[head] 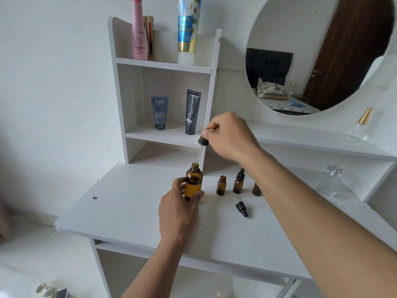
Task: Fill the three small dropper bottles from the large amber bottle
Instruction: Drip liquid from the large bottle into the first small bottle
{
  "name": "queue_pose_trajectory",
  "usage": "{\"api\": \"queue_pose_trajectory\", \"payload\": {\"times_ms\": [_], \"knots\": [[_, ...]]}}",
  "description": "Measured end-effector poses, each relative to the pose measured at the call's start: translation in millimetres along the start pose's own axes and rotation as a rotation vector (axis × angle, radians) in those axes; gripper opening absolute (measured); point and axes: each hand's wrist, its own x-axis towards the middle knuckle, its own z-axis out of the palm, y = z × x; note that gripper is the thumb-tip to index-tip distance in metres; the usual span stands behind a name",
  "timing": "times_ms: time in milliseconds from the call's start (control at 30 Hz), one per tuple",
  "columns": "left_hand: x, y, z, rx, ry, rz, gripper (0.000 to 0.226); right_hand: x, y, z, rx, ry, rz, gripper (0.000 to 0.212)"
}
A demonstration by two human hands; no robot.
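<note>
While the left hand [178, 203] curls its fingers and thumb around the lower body of the large amber bottle [193, 183], holding it upright on the white table [129, 211], the right hand [227, 136] pinches the rubber bulb of a dropper [203, 141] above it. The dropper's glass tube slants down to the bottle's open mouth; whether the tip is inside the neck cannot be told. The large bottle is partly full of amber liquid. Just to its right stand three small bottles in a row: an open small bottle [221, 186], a capped small bottle [238, 182] with a black dropper top, and a third small bottle [256, 189] mostly hidden behind the right forearm. A loose dropper [241, 208] lies flat on the table in front of them. Behind, a shelf unit [163, 65] holds a Kahf tube [159, 112] and a Glad2Glow tube [192, 111], beside a round mirror [318, 50].
</note>
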Motion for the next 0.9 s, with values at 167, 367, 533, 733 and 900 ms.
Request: {"api": "queue_pose_trajectory", "payload": {"times_ms": [167,367,533,733,900], "knots": [[0.7,-0.7,-0.2,0.004,-0.003,0.007,0.041,7.1,3.3,-25.7,0.046,0.075,0.006,0.021],[0.2,-1.7,-0.8,0.007,0.002,0.013,0.041,7.2,21.6,-37.2,0.048,0.116,0.066,0.02],[1.0,-2.2,0.3,0.006,0.001,0.015,0.041,4.6,43.6,-31.7,-0.012,0.116,0.129,0.017],[2.3,-3.4,0.8,0.011,-0.001,0.014,0.041,2.6,60.2,-23.2,-0.047,0.102,0.169,0.016],[2.8,-4.1,1.4,0.023,-0.002,0.02,0.042,1.3,64.9,-16.1,-0.059,0.09,0.187,0.017]]}}
